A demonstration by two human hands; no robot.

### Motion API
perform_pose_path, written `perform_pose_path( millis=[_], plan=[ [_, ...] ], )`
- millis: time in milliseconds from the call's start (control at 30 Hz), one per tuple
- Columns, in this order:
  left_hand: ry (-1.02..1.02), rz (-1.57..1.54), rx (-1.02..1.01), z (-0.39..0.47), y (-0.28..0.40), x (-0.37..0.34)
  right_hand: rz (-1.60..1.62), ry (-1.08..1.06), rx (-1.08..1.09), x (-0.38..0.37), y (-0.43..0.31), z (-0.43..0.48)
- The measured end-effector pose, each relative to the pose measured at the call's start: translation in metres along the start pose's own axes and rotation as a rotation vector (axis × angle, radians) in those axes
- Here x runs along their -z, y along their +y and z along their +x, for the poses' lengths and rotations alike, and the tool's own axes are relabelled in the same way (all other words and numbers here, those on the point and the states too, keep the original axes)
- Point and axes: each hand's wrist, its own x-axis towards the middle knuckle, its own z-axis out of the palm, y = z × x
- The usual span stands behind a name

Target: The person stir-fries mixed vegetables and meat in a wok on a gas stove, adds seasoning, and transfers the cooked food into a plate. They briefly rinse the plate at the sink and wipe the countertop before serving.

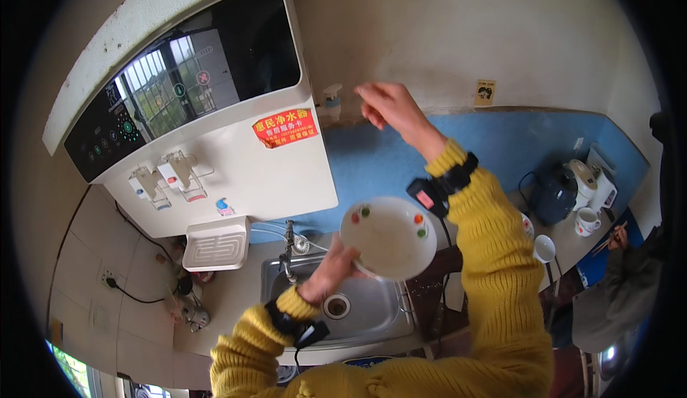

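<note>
My left hand (pixel 341 261) grips the near left rim of a white shallow bowl (pixel 389 239) with red and green fruit patterns inside its rim. The bowl is tilted towards me above a stainless steel sink (pixel 370 312), whose drain (pixel 336 307) shows below. Raised in front of the wall, my right hand (pixel 394 109) has bent fingers, slightly apart, and nothing visible in them. Just left of its fingertips stands a small pump bottle (pixel 333 105) on the ledge; there appears to be a gap between them. A metal faucet (pixel 289 247) rises behind the sink.
A wall-mounted water dispenser (pixel 225 162) overhangs the counter, with a drip tray (pixel 217 247) beneath. At right are a dark appliance (pixel 555 194), a mug (pixel 586 221) and a white bowl (pixel 544 249). Another person's hand (pixel 620 236) holds chopsticks (pixel 604 243).
</note>
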Motion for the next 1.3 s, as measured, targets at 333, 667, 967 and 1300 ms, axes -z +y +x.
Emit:
perform_pose_path(
  millis=[333,667,967,1300],
  plan=[
    [0.167,-0.002,-0.212,0.085,0.059,-0.027,-0.008,-0.174,-0.331,-0.026,-0.01,0.075],
    [0.22,-0.165,-0.435,0.123,0.065,-0.031,-0.334,-0.13,-0.13,-0.036,-0.011,0.089],
    [0.188,-0.223,-0.436,0.132,0.064,-0.025,-0.621,-0.036,0.12,-0.038,0.006,0.102],
    [0.272,-0.14,-0.421,0.12,0.065,-0.032,-0.351,-0.186,-0.149,-0.025,0.008,0.098]
  ],
)
